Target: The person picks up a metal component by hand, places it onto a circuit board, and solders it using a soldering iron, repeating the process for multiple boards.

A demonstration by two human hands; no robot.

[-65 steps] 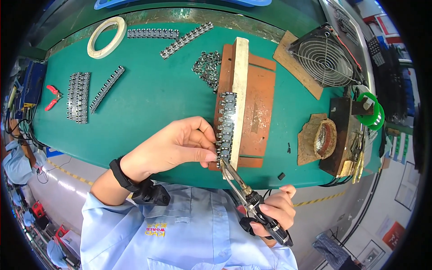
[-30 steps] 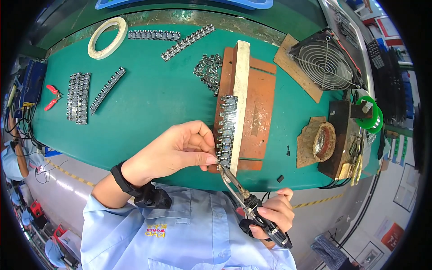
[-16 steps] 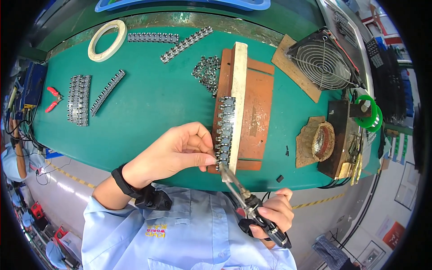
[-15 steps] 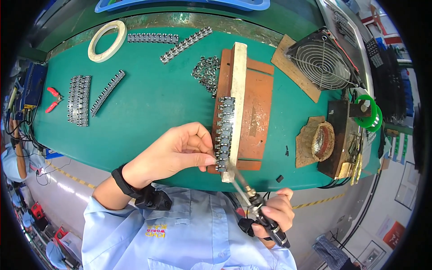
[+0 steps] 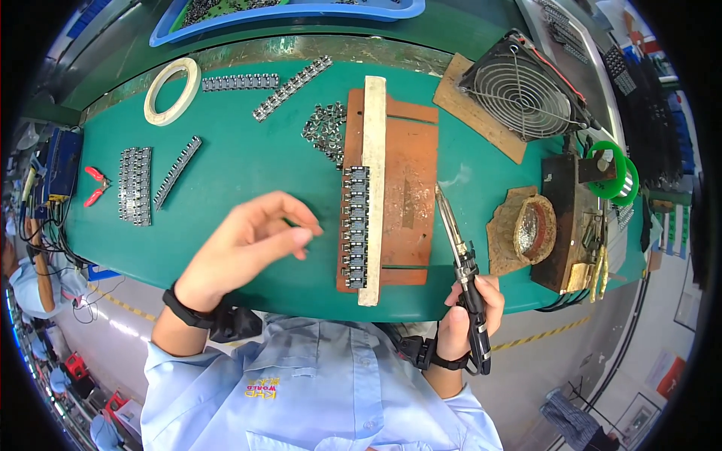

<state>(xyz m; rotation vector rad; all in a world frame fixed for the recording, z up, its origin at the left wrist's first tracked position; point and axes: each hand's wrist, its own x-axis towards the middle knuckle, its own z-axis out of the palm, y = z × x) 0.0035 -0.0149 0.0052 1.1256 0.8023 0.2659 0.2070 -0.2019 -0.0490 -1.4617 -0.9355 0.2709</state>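
My right hand [image 5: 480,312] grips a soldering iron [image 5: 465,274] with a black handle and a long metal tip. The tip points away from me, by the right edge of a brown board [image 5: 410,203], with a wisp of smoke beside it. My left hand [image 5: 252,242] is off the work, its fingers bent and apart with nothing visible in them. Just right of it, a row of small black electronic parts with metal pins [image 5: 356,225] lies along a pale bar [image 5: 374,128] on the board. Small loose metal pieces [image 5: 325,131] are heaped beyond my left hand.
Finished-looking strips of parts [image 5: 135,186], red-handled cutters [image 5: 95,186] and a tape roll [image 5: 150,105] lie at left. On the right are a fan [image 5: 519,94], a crusted round dish [image 5: 535,229] and a green solder spool [image 5: 630,177]. A blue tray [image 5: 301,10] stands at the far edge.
My left hand has come off the near end of the row and moved left. My right hand has swung the iron away from the row to the right, tip now pointing away from me.
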